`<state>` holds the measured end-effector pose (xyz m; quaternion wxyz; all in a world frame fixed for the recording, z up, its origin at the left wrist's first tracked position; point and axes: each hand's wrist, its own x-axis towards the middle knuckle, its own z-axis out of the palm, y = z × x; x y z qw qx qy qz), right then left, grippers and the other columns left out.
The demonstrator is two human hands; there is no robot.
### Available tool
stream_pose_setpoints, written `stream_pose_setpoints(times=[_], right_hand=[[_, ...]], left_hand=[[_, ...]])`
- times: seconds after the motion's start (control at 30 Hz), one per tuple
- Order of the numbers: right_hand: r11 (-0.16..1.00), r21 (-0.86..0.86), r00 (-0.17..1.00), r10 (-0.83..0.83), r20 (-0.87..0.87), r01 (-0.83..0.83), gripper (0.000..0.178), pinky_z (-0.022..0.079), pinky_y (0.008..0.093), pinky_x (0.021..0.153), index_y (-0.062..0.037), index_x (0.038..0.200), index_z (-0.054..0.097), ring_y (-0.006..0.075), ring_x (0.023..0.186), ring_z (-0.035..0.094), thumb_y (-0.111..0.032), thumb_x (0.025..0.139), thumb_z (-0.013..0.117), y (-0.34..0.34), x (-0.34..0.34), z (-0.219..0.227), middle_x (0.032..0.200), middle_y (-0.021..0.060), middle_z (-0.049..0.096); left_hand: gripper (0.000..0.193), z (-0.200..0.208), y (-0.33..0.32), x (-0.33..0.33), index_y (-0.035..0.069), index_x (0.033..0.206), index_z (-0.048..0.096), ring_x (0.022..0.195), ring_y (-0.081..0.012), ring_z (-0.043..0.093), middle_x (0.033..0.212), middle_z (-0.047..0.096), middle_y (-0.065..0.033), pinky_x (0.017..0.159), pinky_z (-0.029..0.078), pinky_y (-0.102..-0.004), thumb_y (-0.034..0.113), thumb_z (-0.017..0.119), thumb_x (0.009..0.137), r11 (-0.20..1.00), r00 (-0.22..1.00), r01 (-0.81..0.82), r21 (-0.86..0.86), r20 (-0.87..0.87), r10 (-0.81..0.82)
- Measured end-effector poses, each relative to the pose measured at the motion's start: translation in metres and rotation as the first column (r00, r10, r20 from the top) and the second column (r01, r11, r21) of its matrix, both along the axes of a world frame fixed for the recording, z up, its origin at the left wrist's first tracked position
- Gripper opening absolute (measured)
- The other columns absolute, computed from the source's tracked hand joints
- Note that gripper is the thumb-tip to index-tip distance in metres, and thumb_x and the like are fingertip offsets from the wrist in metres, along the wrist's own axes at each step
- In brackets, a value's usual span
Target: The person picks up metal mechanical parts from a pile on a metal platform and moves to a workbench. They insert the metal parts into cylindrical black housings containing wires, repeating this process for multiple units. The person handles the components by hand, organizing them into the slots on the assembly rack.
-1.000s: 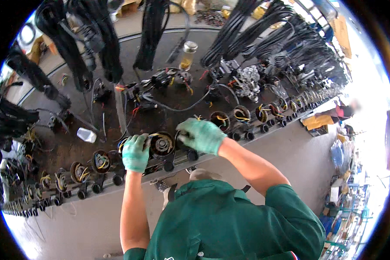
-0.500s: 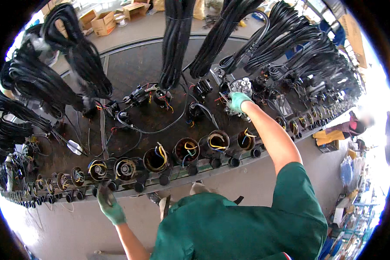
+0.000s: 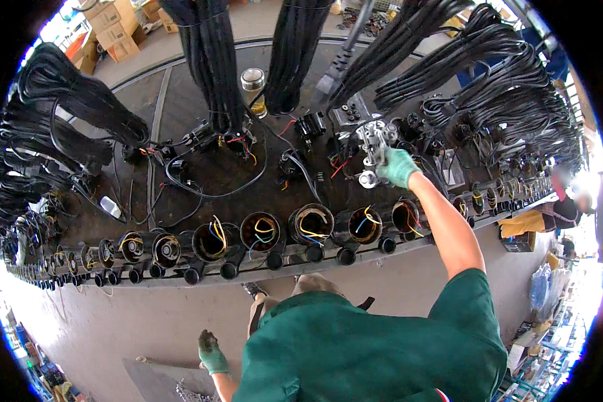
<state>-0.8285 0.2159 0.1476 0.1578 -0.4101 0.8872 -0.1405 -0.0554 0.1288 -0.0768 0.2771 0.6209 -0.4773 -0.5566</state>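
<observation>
My right hand (image 3: 396, 166), in a pale green glove with dark fingertips, reaches over the bench into a pile of silvery metal parts (image 3: 376, 134). Its fingers curl closed at the near side of the pile, on a small silvery metal part that they partly hide. A round silvery piece (image 3: 367, 179) lies just beside them. My left hand (image 3: 212, 352), gloved alike and dirty at the fingers, hangs low by my side, away from the bench. Its fingers are loosely extended and nothing shows in them.
Dark cylindrical motor housings (image 3: 260, 232) with coloured wires line the bench's near edge. Thick bundles of black cable (image 3: 204, 67) hang over the bench. A glass jar (image 3: 253, 82) with a metal lid stands behind. A grey board (image 3: 155, 380) lies low at left. Another person (image 3: 561, 209) is at far right.
My left hand has dropped from near the housings to low by my side. My right hand has shifted slightly right and nearer within the metal parts. The view has shifted, revealing the jar.
</observation>
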Motion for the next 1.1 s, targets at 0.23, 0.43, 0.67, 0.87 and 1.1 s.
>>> stream_pose_setpoints(times=[0.23, 0.43, 0.67, 0.87, 1.1], right_hand=[[0.925, -0.341, 0.821, -0.325, -0.47, 0.171, 0.037, 0.057, 0.0443, 0.084, -0.0003, 0.108, 0.074, 0.0368, 0.093, 0.075, -0.033, 0.092, 0.076, 0.018, -0.017, 0.166, 0.097, 0.026, 0.074], [0.946, 0.219, 0.816, 0.319, -0.482, -0.241, 0.024, 0.055, 0.051, 0.076, -0.0039, 0.106, 0.068, 0.0459, 0.088, 0.068, -0.022, 0.091, 0.068, 0.015, 0.088, 0.246, 0.091, 0.0241, 0.069], [0.734, 0.023, 0.734, 0.679, -0.022, -0.679, 0.026, 0.057, 0.0511, 0.074, -0.0049, 0.11, 0.068, 0.0404, 0.09, 0.072, -0.019, 0.088, 0.07, -0.046, 0.282, 0.161, 0.092, 0.019, 0.073], [0.655, 0.026, 0.655, 0.755, 0.016, -0.755, 0.043, 0.053, 0.0499, 0.094, -0.0044, 0.12, 0.067, 0.038, 0.109, 0.067, -0.025, 0.083, 0.079, -0.084, 0.339, 0.125, 0.105, 0.0145, 0.072], [0.819, -0.543, 0.681, 0.506, 0.53, -0.187, 0.062, 0.058, 0.0367, 0.083, -0.007, 0.147, 0.048, 0.0201, 0.098, 0.069, -0.029, 0.097, 0.077, -0.066, 0.347, 0.095, 0.121, 0.0126, 0.064]], left_hand=[[0.037, 0.053, -0.077, -0.064, -0.002, 0.14, 0.06, 0.117, -0.018, 0.065, 0.129, 0.069, -0.0109, 0.102, 0.052, -0.032, 0.004, 0.062, 0.104, 0.944, 0.96, 0.278, -0.18, 0.066, -0.271], [0.045, 0.133, -0.101, -0.156, -0.003, 0.14, 0.061, 0.108, -0.0179, 0.067, 0.117, 0.073, -0.0104, 0.098, 0.053, -0.033, 0.006, 0.069, 0.097, 0.888, 0.91, 0.379, -0.261, -0.068, -0.408], [0.075, 0.315, -0.093, -0.271, 0.002, 0.149, 0.05, 0.09, -0.0174, 0.072, 0.099, 0.074, -0.011, 0.079, 0.057, -0.0331, 0.036, 0.083, 0.092, 0.477, 0.429, 0.776, -0.412, -0.208, -0.879], [0.027, 0.304, -0.094, -0.242, 0.002, 0.113, 0.064, 0.084, -0.0134, 0.067, 0.097, 0.071, -0.0062, 0.077, 0.056, -0.0328, 0.028, 0.066, 0.105, 0.577, 0.632, 0.596, -0.558, -0.118, -0.766], [0.031, 0.263, -0.117, -0.204, 0.003, 0.118, 0.053, 0.071, -0.0177, 0.069, 0.086, 0.068, -0.0109, 0.066, 0.056, -0.0317, 0.032, 0.06, 0.109, 0.909, 0.627, 0.305, -0.285, -0.658, -0.417]])
